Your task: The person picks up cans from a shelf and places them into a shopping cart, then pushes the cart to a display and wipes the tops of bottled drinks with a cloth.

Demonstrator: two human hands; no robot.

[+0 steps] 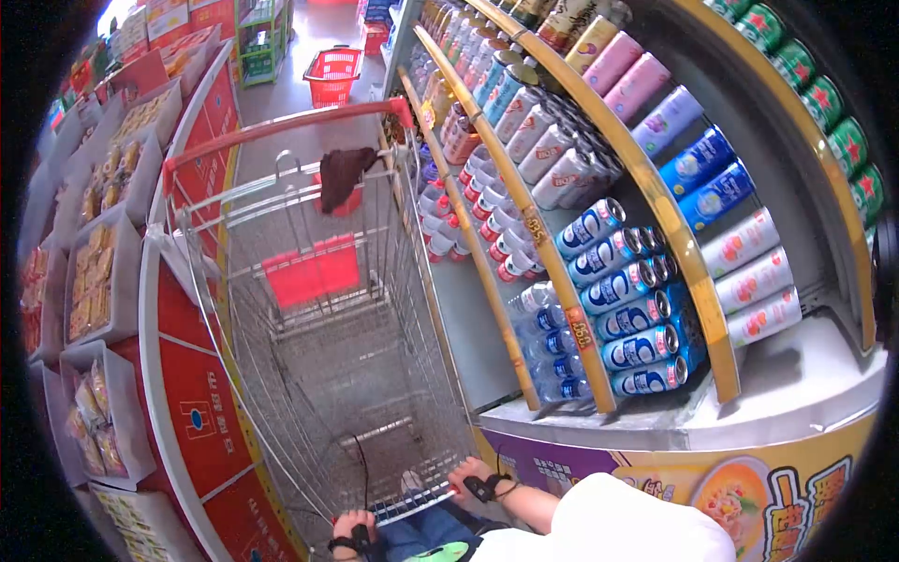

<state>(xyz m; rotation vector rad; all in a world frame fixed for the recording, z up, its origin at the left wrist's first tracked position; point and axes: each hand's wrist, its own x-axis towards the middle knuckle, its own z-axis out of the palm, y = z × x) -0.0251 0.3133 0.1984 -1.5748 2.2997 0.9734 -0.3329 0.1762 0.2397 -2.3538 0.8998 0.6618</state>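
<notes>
- Ahead of me on the floor, past the far end of the cart, I see a red basket standing in the aisle, with a green rack beyond it to the left.
- On my left, a red counter runs close beside the cart, its white edge curving along the aisle; clear bins of wrapped packs stand along it.
- On my right, a tilted-looking shelf flanks the cart. Its yellow rails front bottles with red caps, clear bottles, blue-and-white cans, pink cans and, high up, green cans.
- A printed panel with a picture of a bowl of food sits below the shelf, near my right arm.
- Over the bars at the cart's far end I see a dark cloth, below the red rail; a red plate is set lower down.
- The cart lies directly in front of both hands, its wire body stretching away from the fingers.
- My left hand is at the left end of the near bar, fingers curled over it and close together; their tips are too small to tell.
- My right hand holds the bar's right end, fingers bent around it, a black strap at the wrist.
</notes>
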